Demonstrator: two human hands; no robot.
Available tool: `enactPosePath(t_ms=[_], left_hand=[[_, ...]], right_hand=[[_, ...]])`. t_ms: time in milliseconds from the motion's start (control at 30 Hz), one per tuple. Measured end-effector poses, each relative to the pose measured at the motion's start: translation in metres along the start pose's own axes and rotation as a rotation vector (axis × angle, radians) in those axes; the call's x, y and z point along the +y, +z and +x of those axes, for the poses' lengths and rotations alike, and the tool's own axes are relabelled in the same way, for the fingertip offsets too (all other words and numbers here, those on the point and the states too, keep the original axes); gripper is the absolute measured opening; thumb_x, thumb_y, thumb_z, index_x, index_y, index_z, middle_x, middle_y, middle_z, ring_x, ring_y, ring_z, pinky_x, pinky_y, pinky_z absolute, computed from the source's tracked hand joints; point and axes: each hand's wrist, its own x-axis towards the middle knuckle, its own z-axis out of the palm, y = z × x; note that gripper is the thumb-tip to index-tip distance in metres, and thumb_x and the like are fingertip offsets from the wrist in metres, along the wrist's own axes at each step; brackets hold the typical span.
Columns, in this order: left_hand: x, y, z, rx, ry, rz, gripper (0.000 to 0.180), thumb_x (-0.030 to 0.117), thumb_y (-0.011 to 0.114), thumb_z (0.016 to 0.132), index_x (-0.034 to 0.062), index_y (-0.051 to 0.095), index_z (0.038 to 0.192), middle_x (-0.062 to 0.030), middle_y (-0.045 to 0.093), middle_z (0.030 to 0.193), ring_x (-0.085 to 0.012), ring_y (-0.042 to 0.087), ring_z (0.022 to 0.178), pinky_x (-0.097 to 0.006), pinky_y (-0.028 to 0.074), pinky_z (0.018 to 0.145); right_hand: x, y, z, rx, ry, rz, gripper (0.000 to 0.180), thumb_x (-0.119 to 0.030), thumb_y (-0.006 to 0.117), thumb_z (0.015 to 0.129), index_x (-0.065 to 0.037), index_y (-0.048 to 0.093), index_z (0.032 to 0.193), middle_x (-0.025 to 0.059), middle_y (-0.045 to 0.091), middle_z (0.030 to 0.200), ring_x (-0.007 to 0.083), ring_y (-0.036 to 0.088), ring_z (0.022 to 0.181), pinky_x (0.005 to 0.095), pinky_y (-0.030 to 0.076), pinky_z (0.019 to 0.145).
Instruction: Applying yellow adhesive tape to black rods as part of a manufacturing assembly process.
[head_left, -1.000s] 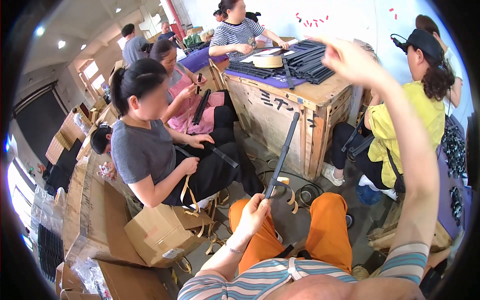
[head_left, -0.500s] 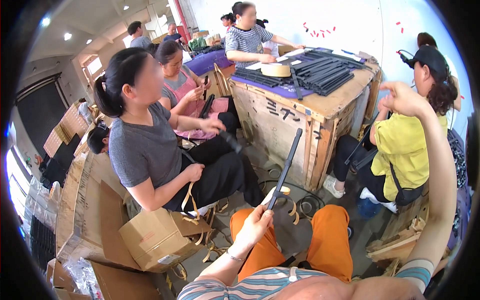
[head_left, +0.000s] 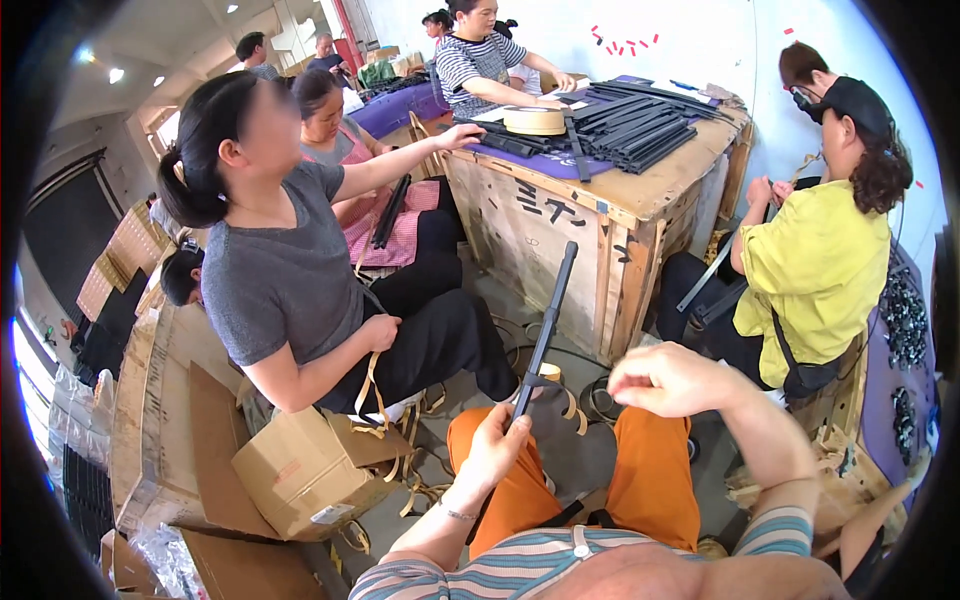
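My left hand (head_left: pixel 497 440) is closed round the lower end of a long black bar (head_left: pixel 547 325). The bar points up and away from me, toward the crate table, and has a narrower far part. Around its lower part, just above my fingers, is a piece of tan tape (head_left: pixel 570 405) with a loose end hanging to the right. My right hand (head_left: pixel 672 380) hovers over my right knee, apart from the bar. Its fingers are loosely bent, slightly blurred, with nothing visible in them.
A wooden crate table (head_left: pixel 530 215) ahead bears a pile of black strips (head_left: pixel 630 135) and a tan tape roll (head_left: pixel 533 121). Co-workers sit close on the left and at the right. An open cardboard box (head_left: pixel 300 470) and tape scraps lie at lower left.
My right hand has come down from high on the right to above my knee. The bar stays in my left hand. The grey-shirted co-worker's arm now reaches to the table.
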Motion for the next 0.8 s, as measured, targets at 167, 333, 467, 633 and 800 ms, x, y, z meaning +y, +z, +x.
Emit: enactPosePath(t_ms=[167,333,467,633,800], left_hand=[[0.023,0.013,-0.008,-0.019,0.007,0.054,0.015,0.018,0.052,0.089,0.0033,0.049,0.089,0.0030,0.048,0.067,-0.0038,0.042,0.061,-0.019,0.036,0.056],[0.022,0.017,-0.011,-0.046,0.137,0.078,0.016,0.020,0.052,0.090,0.0054,0.047,0.086,0.0032,0.045,0.065,-0.0034,0.039,0.055,-0.017,0.031,0.049],[0.026,0.019,-0.016,-0.020,0.116,0.134,0.016,0.020,0.052,0.090,0.0049,0.048,0.088,0.0039,0.045,0.065,-0.0028,0.039,0.055,-0.017,0.031,0.049],[0.027,0.024,-0.024,-0.049,0.098,0.093,0.016,0.020,0.052,0.090,0.0050,0.048,0.089,0.0040,0.045,0.065,-0.0026,0.039,0.055,-0.016,0.031,0.050],[0.029,0.026,-0.032,-0.081,0.063,0.063,0.015,0.018,0.051,0.090,0.0036,0.048,0.089,0.0022,0.047,0.066,-0.0046,0.044,0.062,-0.020,0.038,0.058]], right_hand=[[0.032,0.066,0.024,0.483,-0.123,0.450,0.043,-0.012,0.067,0.078,-0.002,0.043,0.112,0.0089,0.054,0.101,0.0176,0.054,0.096,0.0317,0.044,0.085],[0.022,0.087,0.042,0.355,-0.100,0.809,0.042,-0.008,0.062,0.081,0.001,0.039,0.115,0.0119,0.054,0.103,0.0150,0.055,0.093,0.0275,0.046,0.079],[0.023,0.090,0.038,0.388,-0.087,0.696,0.029,-0.007,0.059,0.083,0.003,0.042,0.105,0.0077,0.057,0.082,0.0117,0.058,0.074,0.0235,0.047,0.065],[0.015,0.090,0.023,0.368,-0.014,0.526,0.017,-0.010,0.057,0.085,0.001,0.048,0.094,0.0089,0.059,0.075,0.0131,0.055,0.063,0.0263,0.045,0.057],[-0.002,0.087,0.010,0.409,-0.017,0.342,0.015,-0.015,0.052,0.087,0.000,0.051,0.085,0.0141,0.055,0.069,0.0237,0.055,0.061,0.0321,0.043,0.057]])
